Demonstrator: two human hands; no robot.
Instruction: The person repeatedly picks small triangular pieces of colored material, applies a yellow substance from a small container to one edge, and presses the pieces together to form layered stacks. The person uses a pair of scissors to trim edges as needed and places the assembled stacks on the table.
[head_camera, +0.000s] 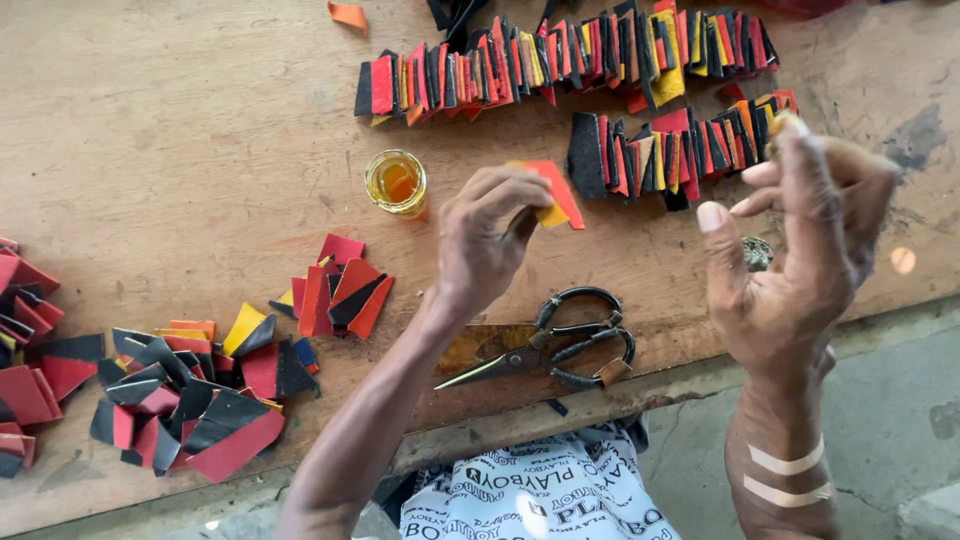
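My left hand (490, 235) is raised over the wooden table (180, 140) and pinches a small red and yellow piece (555, 195) between its fingertips. My right hand (800, 250) hovers to the right, palm facing in, fingers spread and curled, holding nothing. Both hands are above the table's near edge. Black-handled scissors (560, 345) lie on the table just below my left hand.
A small glass jar of amber liquid (396, 182) stands left of my left hand. Two rows of overlapped red, black and yellow pieces (560, 65) (680, 145) lie at the back. Loose pieces are heaped at the left (190, 395) and centre-left (340, 285).
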